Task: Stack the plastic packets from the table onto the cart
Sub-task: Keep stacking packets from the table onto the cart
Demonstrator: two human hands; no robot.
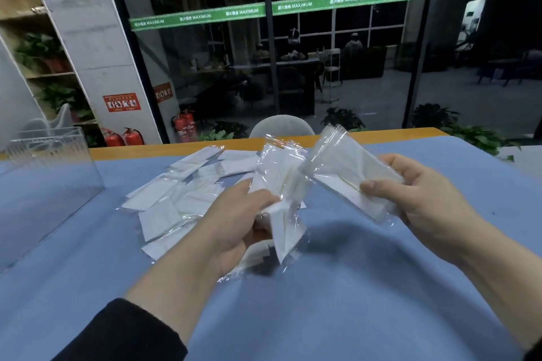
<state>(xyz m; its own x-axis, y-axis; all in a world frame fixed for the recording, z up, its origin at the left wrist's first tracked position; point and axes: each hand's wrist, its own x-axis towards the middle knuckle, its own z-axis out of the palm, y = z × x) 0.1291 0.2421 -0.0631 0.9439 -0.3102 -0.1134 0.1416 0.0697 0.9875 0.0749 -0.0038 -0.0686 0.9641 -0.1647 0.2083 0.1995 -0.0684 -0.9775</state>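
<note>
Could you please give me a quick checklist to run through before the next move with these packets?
1. Left hand grips its bundle of packets: ok, fingers curled round it.
2. Right hand holds its packet: ok, thumb pinching the lower end.
3. Held packets squared for stacking: not ok, the bundle fans out unevenly.
4. Cart within reach: cannot tell, no cart is in view.
5. Packets left on the table: not ok, a loose pile lies there.
6. Clear box out of the way: ok, it stands apart at far left.
</note>
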